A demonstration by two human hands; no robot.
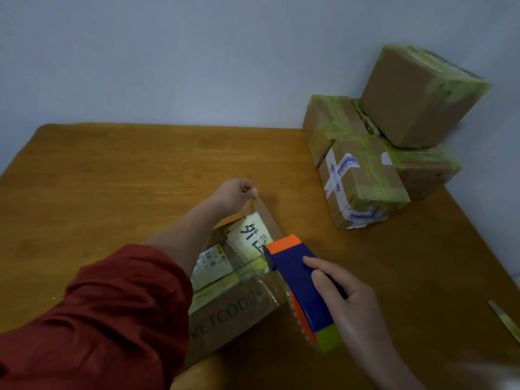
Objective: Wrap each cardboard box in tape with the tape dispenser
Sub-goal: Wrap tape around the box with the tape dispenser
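**A:** What did the right hand [346,294] have?

**B:** Its fingers were curled round the blue and orange tape dispenser [295,266], with the index finger flat along the side. The green tape roll [327,337] sat at the near end. The dispenser's orange nose was over the right edge of the cardboard box [233,305].

**A:** And the left hand [236,192]?

**B:** It reached across the box and pinched the end of the clear tape [260,212] between thumb and fingertips, just past the far edge. The tape ran taut from that pinch back to the dispenser, over the printed labels [250,237] on the box top.

**A:** Where was the box?

**B:** It was on the wooden table [126,178], near the front edge and partly under the red sleeve [98,319]. "VETCODE" showed on its near side.

**A:** Any others?

**B:** Four taped boxes [363,178] were stacked in the table's far right corner against the wall [197,52], well apart from this one. The top box [413,99] sat tilted.
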